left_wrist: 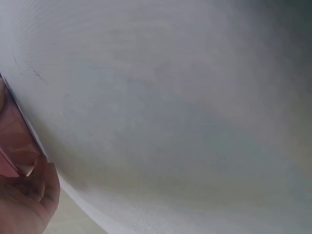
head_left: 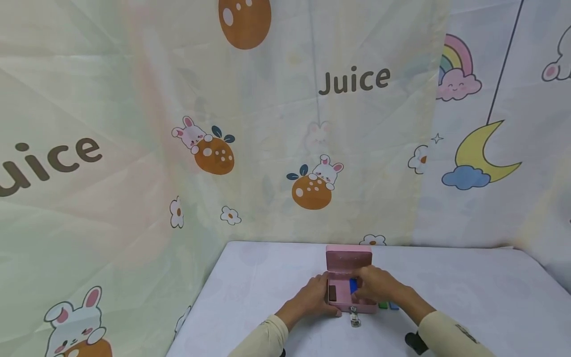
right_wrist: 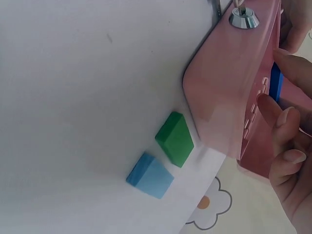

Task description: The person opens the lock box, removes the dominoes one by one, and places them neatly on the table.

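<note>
A pink cash box [head_left: 365, 309] stands on the table with its lid [head_left: 349, 260] raised. My left hand [head_left: 314, 296] grips its left side, fingers along the wall and thumb near the front corner. Inside the box, my right hand [head_left: 378, 284] pinches a blue block [right_wrist: 276, 82] between thumb and finger; the head view shows only part of this block. Left of it, a dark brown block [head_left: 332, 293] lies in the box. A metal lock with keys [head_left: 355, 317] is on the front wall.
Right of the box, a green block [right_wrist: 176, 139] and a light blue block [right_wrist: 151, 176] lie close together on the white table [head_left: 250, 287]. A black object [head_left: 416, 343] shows by my right sleeve. Printed cloth [head_left: 267, 124] hangs behind the table.
</note>
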{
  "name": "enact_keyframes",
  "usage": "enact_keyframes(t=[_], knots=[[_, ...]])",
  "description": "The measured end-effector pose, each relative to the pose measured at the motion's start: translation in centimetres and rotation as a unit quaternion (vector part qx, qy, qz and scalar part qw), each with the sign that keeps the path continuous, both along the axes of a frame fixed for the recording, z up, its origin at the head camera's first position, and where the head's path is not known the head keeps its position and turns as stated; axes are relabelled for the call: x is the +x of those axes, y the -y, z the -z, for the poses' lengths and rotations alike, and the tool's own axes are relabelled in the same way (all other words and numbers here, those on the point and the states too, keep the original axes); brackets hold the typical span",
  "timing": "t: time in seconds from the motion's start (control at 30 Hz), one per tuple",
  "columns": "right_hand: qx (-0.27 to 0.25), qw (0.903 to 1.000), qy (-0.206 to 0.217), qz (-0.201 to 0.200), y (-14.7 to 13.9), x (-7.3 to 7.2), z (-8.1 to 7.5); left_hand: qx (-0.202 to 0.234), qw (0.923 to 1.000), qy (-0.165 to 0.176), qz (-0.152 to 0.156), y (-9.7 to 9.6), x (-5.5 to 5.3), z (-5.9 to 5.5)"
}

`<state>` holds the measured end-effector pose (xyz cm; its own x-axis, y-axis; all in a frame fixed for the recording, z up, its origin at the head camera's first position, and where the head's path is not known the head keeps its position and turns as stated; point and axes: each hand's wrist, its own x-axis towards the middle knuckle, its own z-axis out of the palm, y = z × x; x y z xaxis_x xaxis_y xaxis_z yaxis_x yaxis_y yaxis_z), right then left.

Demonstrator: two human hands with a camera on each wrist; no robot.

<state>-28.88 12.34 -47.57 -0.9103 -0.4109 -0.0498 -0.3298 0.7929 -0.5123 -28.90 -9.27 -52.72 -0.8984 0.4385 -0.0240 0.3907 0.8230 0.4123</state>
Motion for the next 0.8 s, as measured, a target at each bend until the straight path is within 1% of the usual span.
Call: enact_keyframes(t=[0.23,0.5,0.8], knots=[[0.008,0.9998,0.003,0.019,-0.7,0.0,-0.2,0.005,1.0000,0.004,-0.002,0.0,-0.1,0.1],[0.015,0.9998,0.004,0.014,-1.9,0.3,-0.3,-0.006,1.0000,-0.003,-0.004,-0.1,-0.2,0.3],[0.001,0.9999,0.008,0.011,-3.1,0.8,-0.7,-0.005,1.0000,-0.008,-0.002,-0.1,-0.1,0.3]])
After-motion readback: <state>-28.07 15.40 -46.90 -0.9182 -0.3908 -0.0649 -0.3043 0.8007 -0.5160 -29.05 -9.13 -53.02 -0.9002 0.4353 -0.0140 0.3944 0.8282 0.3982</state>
